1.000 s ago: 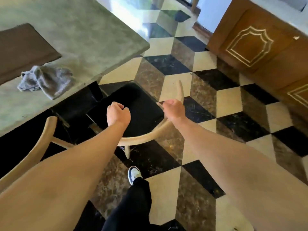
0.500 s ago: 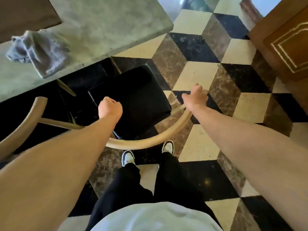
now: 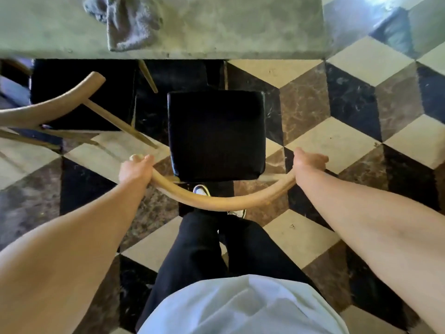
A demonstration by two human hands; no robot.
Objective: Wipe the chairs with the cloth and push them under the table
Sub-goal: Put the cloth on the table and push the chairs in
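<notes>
A person stands behind a chair (image 3: 216,133) and looks down at it. The chair has a black seat and a curved wooden back rail (image 3: 224,201). The left hand (image 3: 134,169) is wrapped around the left end of the rail, with its fingers curled over the wood. The right hand (image 3: 307,162) holds the right end of the rail the same way (its fingers go over the far side, so only the back of the hand shows well).

The chair faces the near edge of the desk (image 3: 228,27). Its seat is close to that edge, and the whole seat shows on the floor side of it.

The grey cloth (image 3: 130,22) lies crumpled on the desk, close to the near edge and toward the left. No hand touches it.

A second chair (image 3: 55,104) stands to the left, with its black seat close to the desk edge too and its wooden back turned at an angle.

The floor (image 3: 337,141) has black, brown and cream tiles. The person's dark trousers (image 3: 204,249) and one shoe (image 3: 201,190) show below the rail.
</notes>
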